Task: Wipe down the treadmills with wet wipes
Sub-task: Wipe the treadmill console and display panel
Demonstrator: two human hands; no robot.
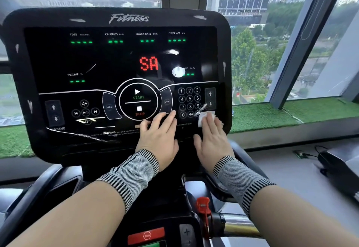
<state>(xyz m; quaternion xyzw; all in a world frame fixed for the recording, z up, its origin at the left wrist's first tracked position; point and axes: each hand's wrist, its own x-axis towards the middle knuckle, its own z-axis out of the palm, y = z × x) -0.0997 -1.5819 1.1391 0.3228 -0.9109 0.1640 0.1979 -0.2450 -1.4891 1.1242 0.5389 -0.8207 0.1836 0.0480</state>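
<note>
The treadmill's black console [97, 62] fills the view, lit with red "SA" and green dashes. My right hand [211, 139] lies flat on its lower right corner, below the number keypad, pressing a white wet wipe [203, 117] against the panel; the wipe shows past my fingertips. My left hand [158, 136] rests flat on the panel beside it, fingers straight, just below the round START/STOP dial [138, 99]. Both wrists wear grey striped sleeves.
A red safety clip [203, 207] and a red stop button [146, 235] sit below the console. A handlebar [239, 225] runs to the right. Green turf [272, 114] lines the window sill behind. A black device with cable [338, 161] lies on the right.
</note>
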